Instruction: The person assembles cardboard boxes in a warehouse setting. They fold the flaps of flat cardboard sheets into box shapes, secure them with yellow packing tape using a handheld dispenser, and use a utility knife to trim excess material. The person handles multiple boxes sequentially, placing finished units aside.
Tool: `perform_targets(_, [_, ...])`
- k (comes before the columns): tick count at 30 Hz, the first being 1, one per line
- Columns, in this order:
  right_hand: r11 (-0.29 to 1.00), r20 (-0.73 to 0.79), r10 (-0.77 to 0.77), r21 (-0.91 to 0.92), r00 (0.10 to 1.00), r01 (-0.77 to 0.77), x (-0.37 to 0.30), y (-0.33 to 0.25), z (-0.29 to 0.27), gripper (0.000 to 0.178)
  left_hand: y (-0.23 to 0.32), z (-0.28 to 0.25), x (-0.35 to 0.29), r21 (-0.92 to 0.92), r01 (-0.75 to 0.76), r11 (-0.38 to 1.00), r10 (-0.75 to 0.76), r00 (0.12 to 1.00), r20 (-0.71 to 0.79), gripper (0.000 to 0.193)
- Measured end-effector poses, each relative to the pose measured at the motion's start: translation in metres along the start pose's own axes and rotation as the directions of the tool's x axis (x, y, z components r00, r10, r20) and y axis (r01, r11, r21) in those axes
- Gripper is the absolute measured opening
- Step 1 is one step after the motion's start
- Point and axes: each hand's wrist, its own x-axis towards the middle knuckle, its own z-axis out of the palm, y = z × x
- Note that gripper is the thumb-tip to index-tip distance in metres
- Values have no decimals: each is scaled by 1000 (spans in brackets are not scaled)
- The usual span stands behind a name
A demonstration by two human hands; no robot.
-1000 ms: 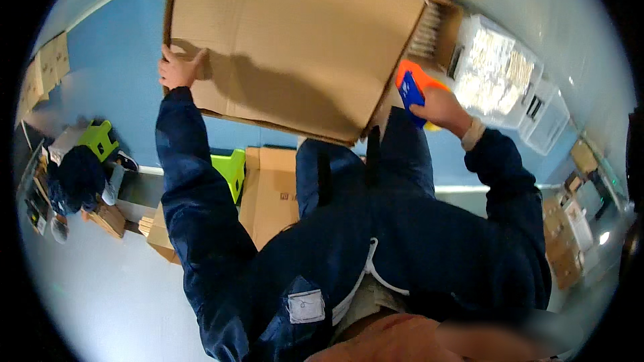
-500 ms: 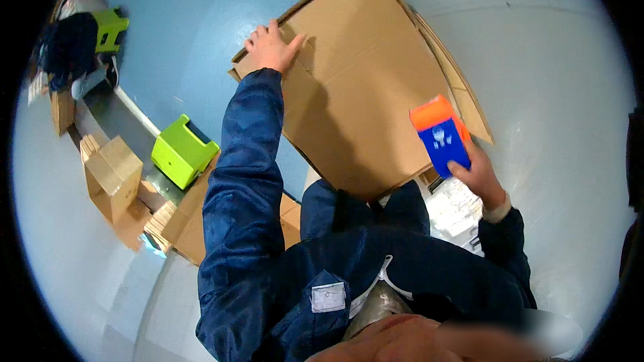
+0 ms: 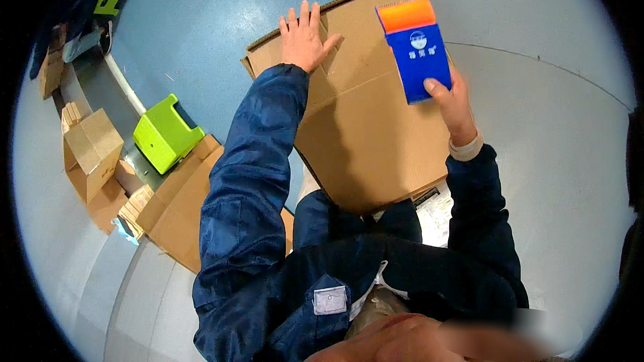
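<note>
Carton (image 3: 362, 134) top was down flat; taping prob. still left to do.
Your L hand (image 3: 305, 39) lay spread at its far-left edge; your R hand (image 3: 455, 104) gripped the blue/orange tape dispenser (image 3: 417, 60) by its far-right side. Carton sat right in front of you, no tape strip visible on top; underside hidden, can't tell.
</note>
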Motion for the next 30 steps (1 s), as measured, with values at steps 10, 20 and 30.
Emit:
perform_targets(10, [698, 5, -80, -714, 997, 60, -20, 89, 19, 37, 5, 6, 5, -91, -22, 996, 7, 987, -160, 65])
perform_targets(20, [677, 43, -76, -732, 996, 83, -16, 93, 27, 42, 10, 9, 0, -198, -54, 979, 14, 980, -197, 53])
perform_targets(30, [467, 118, -63, -874, 991, 134, -25, 117, 49, 53, 16, 11, -4, -115, -76, 990, 63, 991, -116, 72])
